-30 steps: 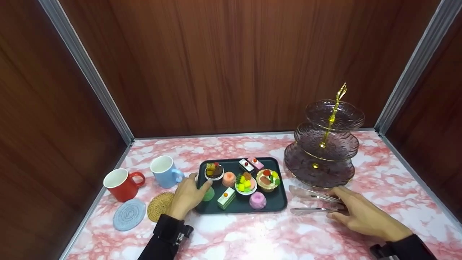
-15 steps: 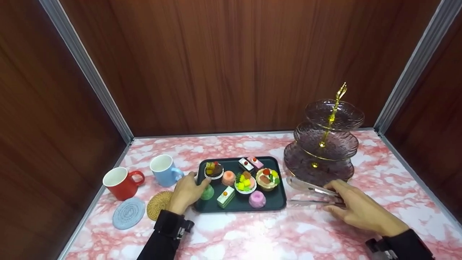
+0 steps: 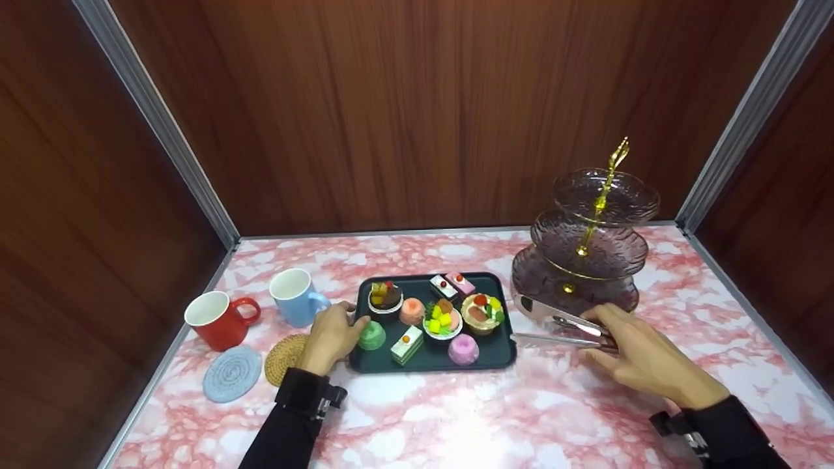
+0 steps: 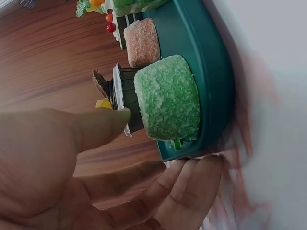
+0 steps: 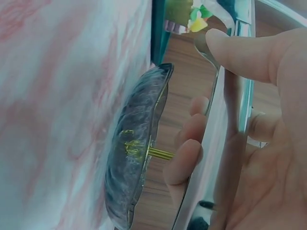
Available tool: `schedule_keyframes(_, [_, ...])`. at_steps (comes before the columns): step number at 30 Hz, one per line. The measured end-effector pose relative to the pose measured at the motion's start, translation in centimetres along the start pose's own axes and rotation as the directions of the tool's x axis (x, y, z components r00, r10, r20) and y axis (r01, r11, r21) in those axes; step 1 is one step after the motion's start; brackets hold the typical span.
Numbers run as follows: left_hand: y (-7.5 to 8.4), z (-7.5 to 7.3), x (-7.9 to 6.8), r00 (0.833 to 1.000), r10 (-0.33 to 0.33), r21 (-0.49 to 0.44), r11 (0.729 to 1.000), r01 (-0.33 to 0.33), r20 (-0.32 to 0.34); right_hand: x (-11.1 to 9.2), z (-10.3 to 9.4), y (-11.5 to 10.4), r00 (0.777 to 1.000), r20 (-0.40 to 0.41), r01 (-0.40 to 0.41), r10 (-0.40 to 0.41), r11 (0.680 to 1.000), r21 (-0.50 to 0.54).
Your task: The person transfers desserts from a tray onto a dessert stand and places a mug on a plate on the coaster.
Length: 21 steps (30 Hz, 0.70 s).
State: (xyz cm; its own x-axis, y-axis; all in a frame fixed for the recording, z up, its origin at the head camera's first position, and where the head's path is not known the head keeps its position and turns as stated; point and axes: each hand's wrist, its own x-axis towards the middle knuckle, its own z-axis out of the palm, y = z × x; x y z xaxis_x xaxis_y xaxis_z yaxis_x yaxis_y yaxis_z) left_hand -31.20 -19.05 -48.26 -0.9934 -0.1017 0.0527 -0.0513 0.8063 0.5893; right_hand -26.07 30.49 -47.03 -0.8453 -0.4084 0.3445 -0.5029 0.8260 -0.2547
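Note:
In the head view my left hand [image 3: 331,336] is at the left edge of the dark green tray [image 3: 430,366]. Its fingertips touch the tray's outer side, while the thumb reaches over the rim beside a green sugared cake [image 4: 168,98]. My right hand [image 3: 645,357] holds metal tongs [image 3: 560,317] between thumb and fingers, their tips parted near the tray's right edge. On the tray are a chocolate cupcake [image 3: 386,297], an orange cake [image 3: 412,311], a fruit cup [image 3: 443,320], a fruit tart [image 3: 482,314], a pink cake [image 3: 463,350] and several slices, including a green-layered slice [image 3: 407,345].
A three-tier glass stand [image 3: 589,251] with a gold handle is behind the tongs. At left are a red mug [image 3: 218,322], a light blue mug [image 3: 294,299], a blue-grey coaster [image 3: 232,374] and a woven coaster [image 3: 283,361]. Wooden panels [image 3: 417,117] enclose the table.
My right hand has shifted slightly left and turned the tongs, bringing their tips closer to the tray. The left hand stays at the tray's edge. The head view has tilted slightly down.

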Motion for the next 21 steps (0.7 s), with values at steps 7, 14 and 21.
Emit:
schedule_keyframes(7, [-0.2, -0.3, 0.2, 1.0, 0.01, -0.014, 1.0, -0.009, 0.02, 1.0, -0.3, -0.5, 1.0, -0.022, -0.013, 0.012, 1.0, -0.02])
schedule_keyframes(14, [-0.7, -0.4, 0.2, 0.999, 0.038, -0.007, 0.999, -0.038, 0.001, 1.7, -0.3, -1.1, 0.999, -0.022, -0.042, 0.041, 0.998, -0.043])
schedule_keyframes(21, [-1.1, -0.6, -0.2, 0.999, 0.015, -0.013, 1.0, -0.014, 0.046, 2.4, 0.1, -1.6, 0.999, -0.036, -0.027, 0.025, 0.998, -0.059])
